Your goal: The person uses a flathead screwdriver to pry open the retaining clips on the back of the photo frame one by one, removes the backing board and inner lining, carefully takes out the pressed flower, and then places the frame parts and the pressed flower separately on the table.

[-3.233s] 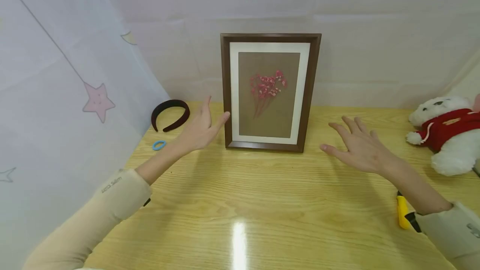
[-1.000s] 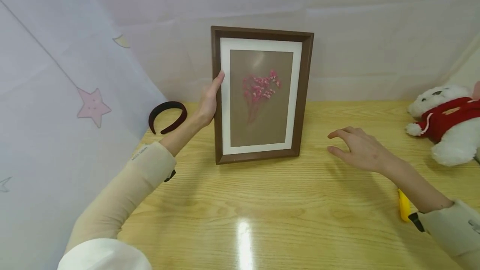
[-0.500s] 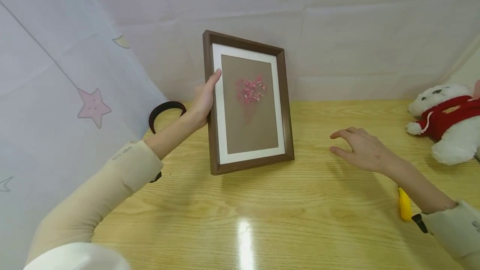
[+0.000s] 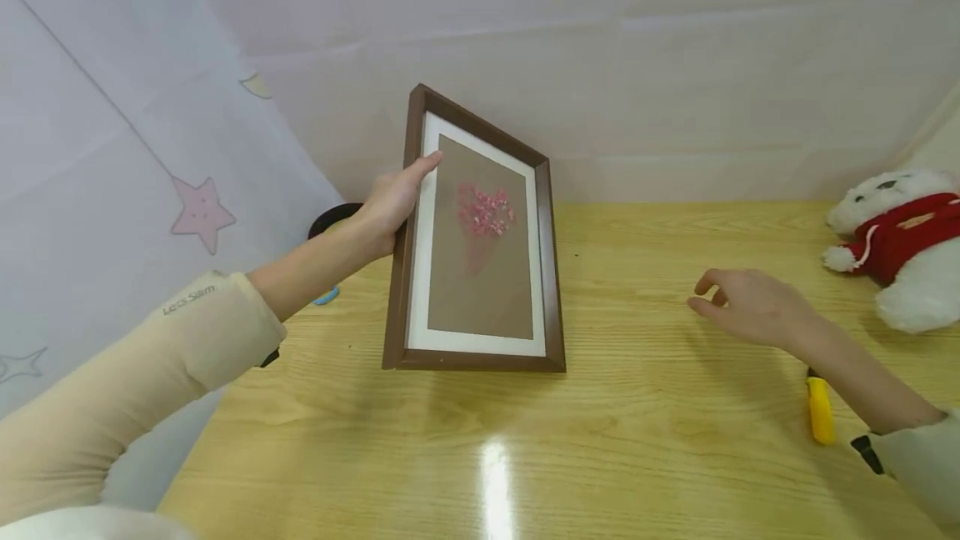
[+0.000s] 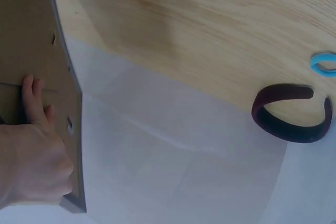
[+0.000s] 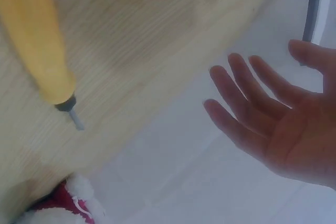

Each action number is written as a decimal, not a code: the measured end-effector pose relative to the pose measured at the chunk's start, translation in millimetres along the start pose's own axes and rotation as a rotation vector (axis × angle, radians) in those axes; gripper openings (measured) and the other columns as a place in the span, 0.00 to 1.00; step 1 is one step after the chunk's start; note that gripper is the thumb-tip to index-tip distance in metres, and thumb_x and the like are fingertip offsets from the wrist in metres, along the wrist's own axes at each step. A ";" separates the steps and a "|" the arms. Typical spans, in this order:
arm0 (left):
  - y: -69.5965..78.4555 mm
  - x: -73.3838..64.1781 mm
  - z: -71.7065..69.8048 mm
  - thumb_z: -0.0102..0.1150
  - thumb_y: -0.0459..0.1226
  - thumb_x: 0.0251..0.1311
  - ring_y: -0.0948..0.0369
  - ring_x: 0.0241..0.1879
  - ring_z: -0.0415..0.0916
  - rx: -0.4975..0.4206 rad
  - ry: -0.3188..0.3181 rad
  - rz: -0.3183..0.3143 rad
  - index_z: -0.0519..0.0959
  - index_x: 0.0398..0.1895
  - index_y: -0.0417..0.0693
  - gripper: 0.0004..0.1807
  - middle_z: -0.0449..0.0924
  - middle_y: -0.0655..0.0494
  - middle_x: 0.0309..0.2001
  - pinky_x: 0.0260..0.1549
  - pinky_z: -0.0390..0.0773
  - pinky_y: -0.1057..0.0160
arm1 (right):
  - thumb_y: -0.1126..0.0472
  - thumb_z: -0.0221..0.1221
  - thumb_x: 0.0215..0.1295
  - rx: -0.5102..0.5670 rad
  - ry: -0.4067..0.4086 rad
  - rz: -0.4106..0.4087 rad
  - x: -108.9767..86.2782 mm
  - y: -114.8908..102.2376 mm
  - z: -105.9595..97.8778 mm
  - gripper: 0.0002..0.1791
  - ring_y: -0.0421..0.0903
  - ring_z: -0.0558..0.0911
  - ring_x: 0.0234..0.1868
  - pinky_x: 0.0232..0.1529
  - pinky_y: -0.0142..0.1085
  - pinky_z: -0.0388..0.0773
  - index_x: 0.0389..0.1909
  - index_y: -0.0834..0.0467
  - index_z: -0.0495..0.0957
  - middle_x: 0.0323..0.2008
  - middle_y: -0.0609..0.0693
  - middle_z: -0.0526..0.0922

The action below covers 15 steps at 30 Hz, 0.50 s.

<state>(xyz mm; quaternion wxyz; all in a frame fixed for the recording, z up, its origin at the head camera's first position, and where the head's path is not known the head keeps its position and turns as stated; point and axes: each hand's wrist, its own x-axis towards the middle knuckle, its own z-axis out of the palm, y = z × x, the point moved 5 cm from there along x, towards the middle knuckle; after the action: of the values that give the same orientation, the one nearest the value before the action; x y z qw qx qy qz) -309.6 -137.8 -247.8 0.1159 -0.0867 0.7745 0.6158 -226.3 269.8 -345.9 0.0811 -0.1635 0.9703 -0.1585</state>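
A brown picture frame (image 4: pixel 480 307) with a white mat and pink dried flowers leans back, its face turned to the right. My left hand (image 4: pixel 390 198) grips its left side, thumb on the front edge. The left wrist view shows the frame's brown backing (image 5: pixel 31 51), with the fingers of that hand (image 5: pixel 37 161) against it. Over the right part of the table my right hand (image 4: pixel 757 307) hovers with loosely bent fingers, holding nothing. In the right wrist view its fingers are spread apart. Close to the right forearm lies a yellow-handled screwdriver (image 6: pixel 37 40) with a short metal tip.
Behind my left forearm are a dark headband (image 5: pixel 294 124) and a blue hair tie (image 4: pixel 326 296). A white plush bear (image 4: pixel 915 240) in a red sweater lies at the right. Pale cloth (image 4: pixel 675 90) hangs behind the wooden table (image 4: pixel 637 440).
The frame stood upright facing forward; my left hand took hold of its left side, drew it left and nearer, then turned and tilted it back. My right hand shifted slightly right, fingers more bent.
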 end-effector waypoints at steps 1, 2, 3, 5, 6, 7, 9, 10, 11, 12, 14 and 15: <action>1.2 -0.1 -2.0 0.52 0.61 0.63 0.57 0.49 0.74 0.019 -0.005 -0.012 0.61 0.70 0.45 0.41 0.68 0.51 0.61 0.50 0.76 0.58 | 0.48 0.53 0.72 -0.005 -0.021 0.021 -1.3 4.1 0.0 0.25 0.45 0.79 0.26 0.27 0.42 0.77 0.48 0.69 0.76 0.27 0.51 0.82; 2.2 0.5 -4.3 0.51 0.59 0.64 0.58 0.46 0.75 0.044 -0.011 -0.025 0.62 0.69 0.46 0.38 0.70 0.52 0.58 0.48 0.77 0.59 | 0.48 0.53 0.72 -0.011 -0.043 0.041 -3.2 8.1 0.0 0.24 0.44 0.77 0.24 0.25 0.40 0.75 0.46 0.69 0.77 0.24 0.48 0.80; 2.7 1.8 -7.0 0.51 0.57 0.65 0.58 0.42 0.76 0.064 -0.014 -0.041 0.64 0.67 0.46 0.35 0.72 0.51 0.54 0.46 0.78 0.59 | 0.48 0.53 0.72 -0.024 -0.065 0.058 -5.3 12.1 0.3 0.24 0.43 0.75 0.23 0.25 0.39 0.73 0.44 0.69 0.77 0.23 0.47 0.79; 2.9 4.6 -14.0 0.49 0.53 0.65 0.58 0.41 0.74 0.144 -0.027 -0.068 0.63 0.67 0.45 0.32 0.70 0.52 0.53 0.44 0.77 0.60 | 0.49 0.53 0.72 -0.012 -0.137 0.098 -11.3 20.8 3.3 0.23 0.43 0.72 0.20 0.23 0.38 0.70 0.39 0.68 0.78 0.19 0.47 0.75; 2.0 6.5 -17.6 0.49 0.51 0.65 0.59 0.39 0.75 0.168 -0.030 -0.078 0.65 0.65 0.44 0.30 0.71 0.53 0.50 0.42 0.78 0.61 | 0.49 0.53 0.72 -0.003 -0.174 0.123 -15.2 25.3 4.5 0.23 0.43 0.72 0.19 0.22 0.38 0.70 0.38 0.68 0.77 0.19 0.47 0.74; 0.6 8.6 -21.1 0.49 0.50 0.64 0.59 0.37 0.75 0.182 -0.028 -0.086 0.66 0.63 0.43 0.28 0.72 0.52 0.48 0.40 0.78 0.61 | 0.49 0.52 0.72 0.010 -0.213 0.147 -19.1 29.5 5.5 0.23 0.44 0.73 0.19 0.22 0.38 0.71 0.35 0.68 0.77 0.19 0.48 0.75; -2.5 11.4 -27.4 0.49 0.47 0.64 0.59 0.37 0.75 0.211 -0.031 -0.109 0.64 0.62 0.41 0.27 0.71 0.51 0.47 0.40 0.78 0.61 | 0.47 0.51 0.72 0.031 -0.289 0.198 -27.0 37.9 7.5 0.23 0.44 0.74 0.17 0.20 0.39 0.73 0.31 0.66 0.76 0.19 0.50 0.75; -3.1 12.1 -30.1 0.49 0.46 0.64 0.58 0.38 0.74 0.226 -0.038 -0.116 0.63 0.62 0.40 0.28 0.70 0.51 0.49 0.41 0.78 0.61 | 0.47 0.50 0.73 0.046 -0.322 0.227 -30.8 41.9 8.3 0.24 0.45 0.75 0.15 0.18 0.39 0.74 0.31 0.65 0.74 0.19 0.51 0.74; -3.2 12.8 -32.7 0.49 0.45 0.63 0.58 0.38 0.74 0.235 -0.036 -0.121 0.62 0.62 0.39 0.28 0.71 0.50 0.49 0.41 0.79 0.60 | 0.46 0.50 0.72 0.043 -0.340 0.246 -33.6 45.3 8.3 0.25 0.45 0.75 0.14 0.18 0.39 0.75 0.32 0.67 0.73 0.19 0.52 0.74; -2.5 13.2 -35.2 0.49 0.44 0.63 0.58 0.39 0.74 0.257 -0.035 -0.122 0.61 0.64 0.38 0.30 0.70 0.48 0.52 0.43 0.79 0.60 | 0.46 0.51 0.72 0.038 -0.352 0.262 -35.8 48.3 8.1 0.26 0.46 0.76 0.14 0.17 0.39 0.75 0.33 0.69 0.72 0.19 0.52 0.74; 1.4 12.8 -38.5 0.49 0.43 0.63 0.55 0.45 0.70 0.320 -0.048 -0.121 0.55 0.70 0.36 0.36 0.64 0.46 0.61 0.48 0.76 0.59 | 0.45 0.51 0.72 0.033 -0.366 0.291 -38.5 53.7 8.6 0.27 0.47 0.77 0.13 0.16 0.39 0.76 0.33 0.70 0.69 0.20 0.54 0.72; 4.0 12.5 -39.2 0.49 0.43 0.63 0.54 0.47 0.69 0.337 -0.054 -0.118 0.54 0.71 0.36 0.36 0.62 0.45 0.63 0.49 0.75 0.59 | 0.45 0.52 0.71 0.038 -0.372 0.303 -39.4 55.5 9.9 0.27 0.47 0.77 0.12 0.16 0.39 0.77 0.33 0.70 0.68 0.21 0.54 0.71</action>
<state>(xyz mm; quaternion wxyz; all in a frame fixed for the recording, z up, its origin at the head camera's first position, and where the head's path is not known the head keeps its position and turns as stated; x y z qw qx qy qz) -325.5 -174.9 -239.3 0.1856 -0.0950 0.8569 0.4714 -203.7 330.3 -369.7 0.2842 -0.0409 0.9490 -0.1299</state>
